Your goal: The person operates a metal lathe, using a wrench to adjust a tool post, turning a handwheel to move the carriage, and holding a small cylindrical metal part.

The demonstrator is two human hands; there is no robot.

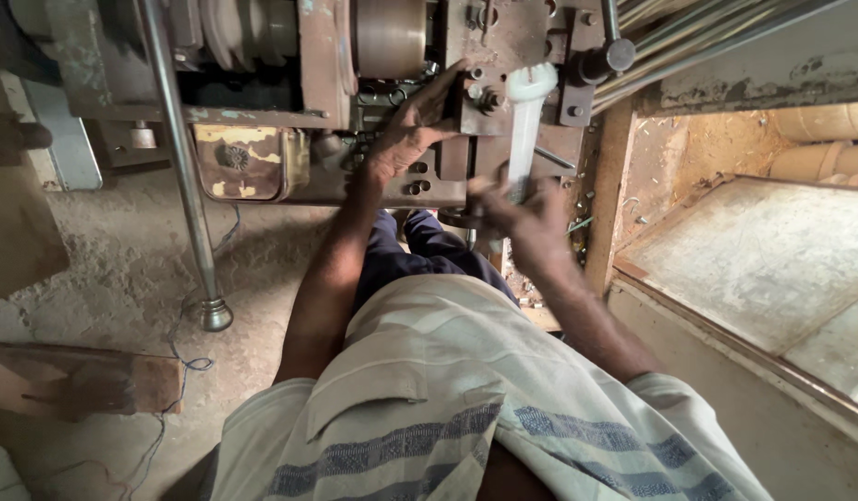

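Note:
A big shiny open-ended wrench (524,116) stands upright against the front of a rusty brown machine (503,37), its jaw set at a bolt (489,98) near the top. My right hand (526,221) grips the wrench's lower handle. My left hand (413,125) lies flat on the machine face just left of the bolt, fingers spread toward a metal block. A brass-coloured cylinder (389,35) sits above my left hand.
A steel pole (183,162) with a round foot slants down on the left over a dusty concrete floor. A wooden block (81,378) lies at bottom left. A wooden-framed slab (763,269) is to the right, long metal rods (716,37) above it.

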